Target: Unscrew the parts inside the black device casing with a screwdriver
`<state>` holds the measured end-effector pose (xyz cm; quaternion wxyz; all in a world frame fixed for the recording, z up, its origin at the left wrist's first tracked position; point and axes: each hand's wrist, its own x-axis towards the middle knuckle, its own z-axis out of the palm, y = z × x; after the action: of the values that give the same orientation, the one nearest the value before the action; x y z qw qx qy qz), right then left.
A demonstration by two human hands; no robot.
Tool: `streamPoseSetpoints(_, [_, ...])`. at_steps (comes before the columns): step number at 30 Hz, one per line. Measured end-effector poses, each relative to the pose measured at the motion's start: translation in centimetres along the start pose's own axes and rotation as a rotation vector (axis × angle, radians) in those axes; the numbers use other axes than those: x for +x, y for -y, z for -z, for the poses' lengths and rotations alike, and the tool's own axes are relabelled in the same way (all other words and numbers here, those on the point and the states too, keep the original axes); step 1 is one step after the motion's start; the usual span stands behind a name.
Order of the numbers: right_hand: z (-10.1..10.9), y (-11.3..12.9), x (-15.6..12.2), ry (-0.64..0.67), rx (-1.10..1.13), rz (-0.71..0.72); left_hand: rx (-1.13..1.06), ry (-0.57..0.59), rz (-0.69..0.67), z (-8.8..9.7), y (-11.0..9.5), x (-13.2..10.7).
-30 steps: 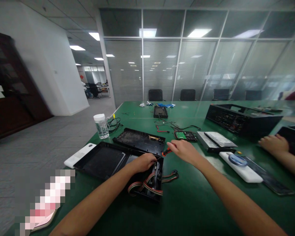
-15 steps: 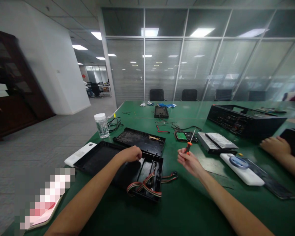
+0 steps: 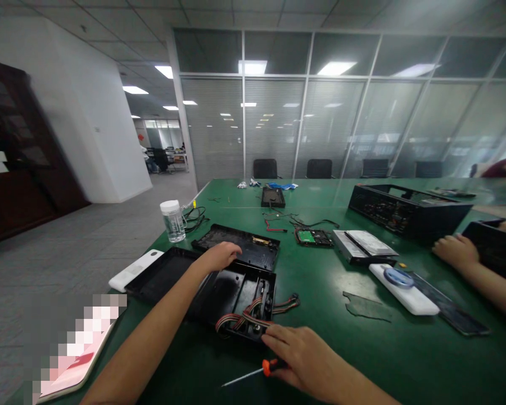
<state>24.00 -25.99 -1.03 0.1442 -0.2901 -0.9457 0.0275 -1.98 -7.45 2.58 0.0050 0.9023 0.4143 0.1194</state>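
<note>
Works at a green counter (image 3: 320, 292), with a glass partition (image 3: 274, 124) from twelve to two o'clock and a dark cabinet (image 3: 17, 157) at ten, clocked from an open black case (image 3: 225, 289). Sees striped cables (image 3: 251, 316) in the case at four, a white-capped bottle (image 3: 175, 223) of clear liquid at eleven, an opened chassis (image 3: 400, 211) at two. Holds a screwdriver (image 3: 267, 368) in the right hand (image 3: 306, 355) at five; hovers the left hand (image 3: 220, 256), loosely spread, above the case at twelve.
</note>
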Motion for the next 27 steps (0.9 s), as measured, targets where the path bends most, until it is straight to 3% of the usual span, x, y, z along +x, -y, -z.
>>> streamPoseSetpoints(3, [-0.8, 1.1, -1.1, -0.004, -0.093, -0.088, 0.030, -0.008, -0.018, -0.1, 1.0, 1.7])
streamPoseSetpoints(8, [-0.9, 1.7, -2.0, 0.014, -0.128, -0.198, 0.077, 0.381, 0.028, -1.5, 1.7, 4.7])
streamPoseSetpoints(10, [-1.0, 1.7, -2.9, 0.015, -0.117, -0.246, 0.092, 0.447, 0.025, -2.3, 1.8, 5.1])
streamPoseSetpoints(13, [-1.4, 1.5, -4.6, -0.023, -0.084, -0.316, 0.118, 0.409, -0.019, -3.0, 1.6, 5.1])
streamPoseSetpoints(16, [-1.8, 1.5, -5.3, -0.072, -0.063, -0.340, 0.199, 0.291, -0.154, -2.6, 1.1, 4.9])
streamPoseSetpoints(19, [-2.1, 1.6, -4.8, -0.078, -0.053, -0.350, 0.265, 0.193, -0.271, -0.6, 0.1, 4.6])
streamPoseSetpoints(22, [-2.1, 0.8, -3.2, -0.076, -0.066, -0.393, 0.267, 0.150, -0.330, 3.0, -1.7, 3.5])
streamPoseSetpoints(27, [-1.7, -2.9, 1.5, -0.039, -0.124, -0.430, 0.297, 0.123, -0.362, 9.0, -6.2, -1.2])
